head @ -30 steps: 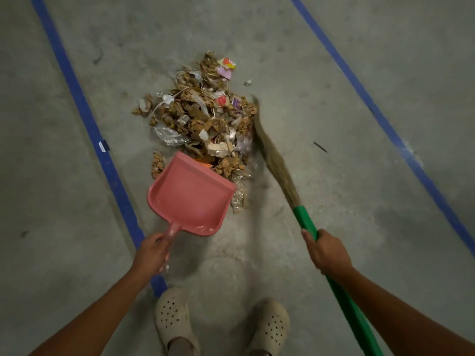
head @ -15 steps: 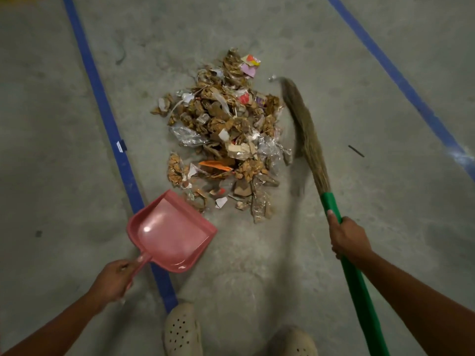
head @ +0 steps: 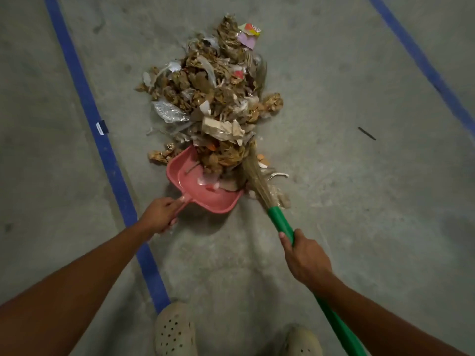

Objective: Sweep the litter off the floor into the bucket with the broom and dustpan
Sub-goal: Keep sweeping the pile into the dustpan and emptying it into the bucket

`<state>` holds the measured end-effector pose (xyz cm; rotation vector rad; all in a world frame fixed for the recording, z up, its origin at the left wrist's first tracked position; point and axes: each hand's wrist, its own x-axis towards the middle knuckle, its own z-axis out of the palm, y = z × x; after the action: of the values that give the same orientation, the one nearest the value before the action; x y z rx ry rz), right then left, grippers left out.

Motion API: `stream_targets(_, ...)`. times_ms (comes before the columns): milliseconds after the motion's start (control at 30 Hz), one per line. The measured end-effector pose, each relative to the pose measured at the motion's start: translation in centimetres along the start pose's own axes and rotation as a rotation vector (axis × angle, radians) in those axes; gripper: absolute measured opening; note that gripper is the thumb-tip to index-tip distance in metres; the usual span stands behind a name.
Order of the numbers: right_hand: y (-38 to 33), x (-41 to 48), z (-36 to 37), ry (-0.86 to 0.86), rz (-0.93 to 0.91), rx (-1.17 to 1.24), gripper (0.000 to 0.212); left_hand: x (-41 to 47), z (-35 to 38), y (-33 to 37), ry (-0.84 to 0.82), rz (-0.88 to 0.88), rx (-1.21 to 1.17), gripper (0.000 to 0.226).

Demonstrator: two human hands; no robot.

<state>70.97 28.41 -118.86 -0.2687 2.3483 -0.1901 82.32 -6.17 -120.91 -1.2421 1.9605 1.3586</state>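
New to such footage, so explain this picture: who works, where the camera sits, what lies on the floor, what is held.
No machine: a person works bare-handed. The one camera sits on their head, looking down, so both arms enter from below. The left hand grips a pink plastic dustpan by its handle; the right hand grips a green-handled straw broom. On the grey concrete floor lies a heap of torn brown paper and plastic scraps, some in the pan. No bucket shows.

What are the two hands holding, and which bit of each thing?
The left hand grips the pink dustpan by its handle; the right hand grips the broom by its green handle.
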Motion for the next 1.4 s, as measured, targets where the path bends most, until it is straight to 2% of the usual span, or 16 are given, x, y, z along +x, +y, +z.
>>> stream_targets(100, 1.5, -1.9, -0.8, 0.039, -0.004, -0.003, 0.044, -0.2, 0.0, 0.6, -0.003, -0.012, -0.024, 0.059)
stream_targets(400, 4.8, -0.3, -6.0, 0.168, 0.194, 0.035, 0.048, -1.7, -2.8, -2.5, 0.045, -0.092, -0.109, 0.054)
stream_targets(567, 0.0, 5.6, -8.0, 0.087, 0.21, 0.211, 0.052, -0.1, -5.6, -1.2, 0.081, -0.082, -0.049, 0.052)
stream_targets(667, -4.5, 8.0, -8.2, 0.035, 0.183, 0.383, 0.055, 2.4, -6.9, 1.3, 0.03, -0.092, 0.05, 0.054)
stream_targets(767, -8.4, 8.3, -7.2, -0.026, 0.163, 0.436, 0.058, 4.8, -7.2, 3.7, -0.044, -0.128, 0.089, 0.059)
stream_targets(867, -10.2, 6.9, -4.6, -0.051, 0.158, 0.398, 0.058, 5.8, -5.7, 5.5, -0.049, -0.146, 0.082, 0.058)
stream_targets(1000, -9.6, 3.9, -1.6, -0.001, 0.079, 0.301, 0.067, 5.4, -2.0, 6.3, 0.037, -0.04, 0.0, 0.052)
stream_targets(1067, -9.0, 2.8, -1.3, 0.015, 0.054, 0.225, 0.065, 5.0, -0.5, 5.9, 0.092, -0.025, -0.042, 0.053)
stream_targets(1167, -8.1, 2.2, -2.0, 0.031, 0.027, 0.149, 0.064, 3.9, 0.5, 5.4, 0.139, 0.033, -0.094, 0.057)
stream_targets(1333, -6.9, 1.0, -4.5, 0.066, -0.007, 0.074, 0.074, 0.6, 0.3, 6.3, 0.167, 0.12, -0.067, 0.067)
stream_targets(1400, -6.4, -0.3, -5.8, 0.071, -0.005, 0.061, 0.065, -1.0, -0.1, 7.0, 0.169, 0.125, -0.061, 0.069)
